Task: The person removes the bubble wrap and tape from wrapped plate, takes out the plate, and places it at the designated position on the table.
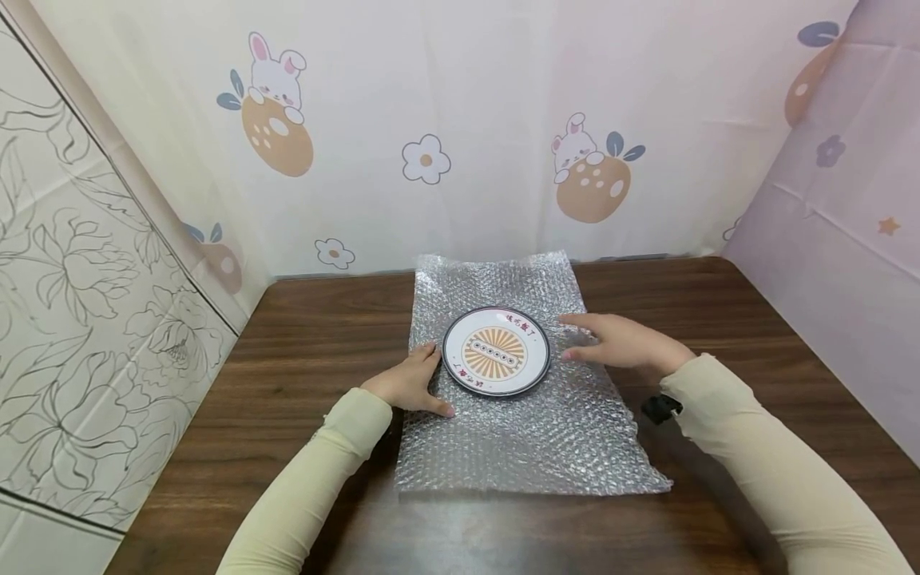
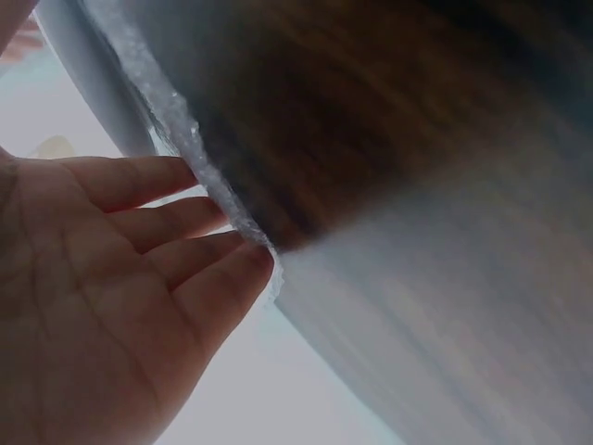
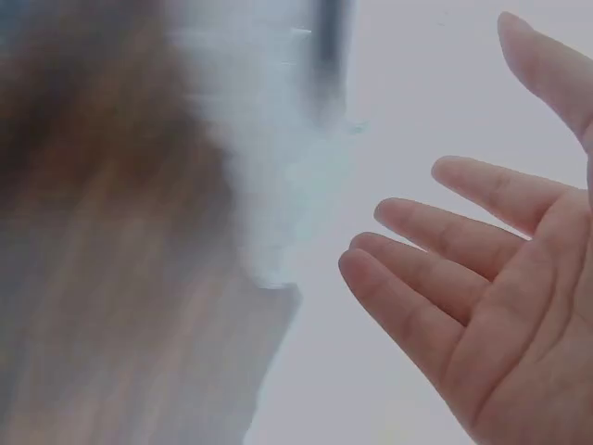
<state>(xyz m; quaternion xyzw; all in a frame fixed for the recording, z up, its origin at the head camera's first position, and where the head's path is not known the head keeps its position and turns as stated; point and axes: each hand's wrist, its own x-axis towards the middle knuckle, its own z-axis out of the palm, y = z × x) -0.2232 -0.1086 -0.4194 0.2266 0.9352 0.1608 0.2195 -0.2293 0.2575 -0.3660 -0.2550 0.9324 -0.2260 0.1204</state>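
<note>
A round white plate [image 1: 496, 352] with a dark rim, an orange sunburst and red lettering lies on a sheet of bubble wrap [image 1: 532, 447]. My left hand [image 1: 411, 382] rests at the plate's left side, on the wrap, thumb and fingers spread. In the left wrist view, the fingertips of that left hand [image 2: 120, 250] meet the edge of the bubble wrap [image 2: 199, 153]. To the right of the plate, my right hand [image 1: 624, 342] hovers apart from it, fingers extended. The right wrist view shows the right hand [image 3: 500, 287] holding nothing, with the wrap blurred beyond.
The sheet lies on a dark wooden table [image 1: 309, 351]. Behind stands a pale curtain [image 1: 496, 104] printed with rabbits and flowers. A white panel with line-drawn flowers [image 1: 79, 279] borders the left side. A small black object [image 1: 660, 409] sits at the right cuff.
</note>
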